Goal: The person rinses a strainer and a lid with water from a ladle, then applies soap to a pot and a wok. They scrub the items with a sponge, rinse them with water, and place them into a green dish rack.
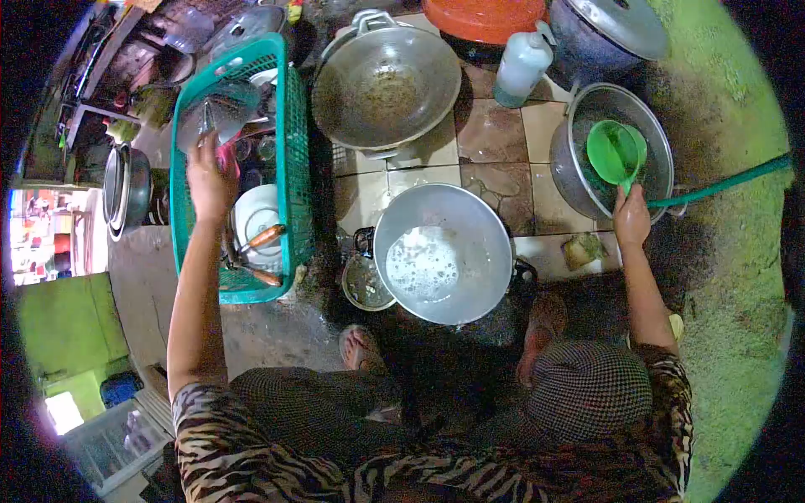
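My left hand point(211, 178) is over the teal basket point(293, 168) at the left, its fingers at something metallic and thin that I cannot make out clearly. A white plate point(258, 220) and wooden-handled utensils point(265, 237) lie in the basket below that hand. At the right, my right hand point(631, 220) grips the handle of a green dipper point(610, 152), held over a metal pot point(574, 180) with water in it. Between my hands stands a large metal pan point(486, 251) with foamy water in its bottom.
A wok point(387, 84) lies on the tiles behind the pan. Beyond are a pump bottle point(523, 67), a red-orange lid point(485, 17) and a large lidded pot point(587, 50). A green hose point(729, 180) crosses at the right. A small bowl point(366, 283) sits beside the pan.
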The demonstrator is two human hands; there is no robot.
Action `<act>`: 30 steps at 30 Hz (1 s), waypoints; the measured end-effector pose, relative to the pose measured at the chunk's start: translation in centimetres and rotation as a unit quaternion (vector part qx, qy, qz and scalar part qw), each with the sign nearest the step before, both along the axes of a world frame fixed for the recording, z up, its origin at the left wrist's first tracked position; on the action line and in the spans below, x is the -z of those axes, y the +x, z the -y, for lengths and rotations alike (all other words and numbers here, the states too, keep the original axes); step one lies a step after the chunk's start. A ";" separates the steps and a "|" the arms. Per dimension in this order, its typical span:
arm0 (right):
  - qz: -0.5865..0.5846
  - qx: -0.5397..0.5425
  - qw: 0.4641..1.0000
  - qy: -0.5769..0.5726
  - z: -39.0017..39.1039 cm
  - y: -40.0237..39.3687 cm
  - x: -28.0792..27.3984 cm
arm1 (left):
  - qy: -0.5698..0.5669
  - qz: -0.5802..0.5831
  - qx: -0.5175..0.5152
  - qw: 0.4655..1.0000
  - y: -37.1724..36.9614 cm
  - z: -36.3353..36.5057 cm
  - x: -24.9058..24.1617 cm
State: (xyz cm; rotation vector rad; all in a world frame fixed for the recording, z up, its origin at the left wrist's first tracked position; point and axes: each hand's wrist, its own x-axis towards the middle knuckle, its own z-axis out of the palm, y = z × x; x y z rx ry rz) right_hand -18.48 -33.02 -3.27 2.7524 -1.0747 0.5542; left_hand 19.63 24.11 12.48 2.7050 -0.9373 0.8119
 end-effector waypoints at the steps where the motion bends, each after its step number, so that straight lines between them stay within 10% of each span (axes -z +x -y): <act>1: -0.002 0.004 1.000 0.000 0.3 0.0 0.0 | -0.005 -0.055 0.102 0.993 -2.1 3.0 -0.4; 4: -0.028 0.023 0.996 0.077 -0.7 0.4 -1.1 | -0.022 -0.324 0.144 0.935 -9.6 10.6 4.4; 12: -0.060 0.080 0.988 0.116 0.5 -0.4 -0.2 | 0.149 -0.428 0.105 0.885 -9.6 20.9 23.1; 13: -0.065 0.087 0.988 0.114 0.6 -0.3 -1.1 | 0.225 -0.505 0.080 0.830 -9.4 22.4 23.4; 21: -0.167 0.108 0.953 0.228 3.1 1.1 0.9 | 0.233 -0.359 0.056 0.902 -7.9 24.6 16.3; 30: 0.026 0.030 0.925 0.378 4.3 2.0 -1.8 | 0.059 -0.135 0.137 0.980 -10.7 25.6 8.5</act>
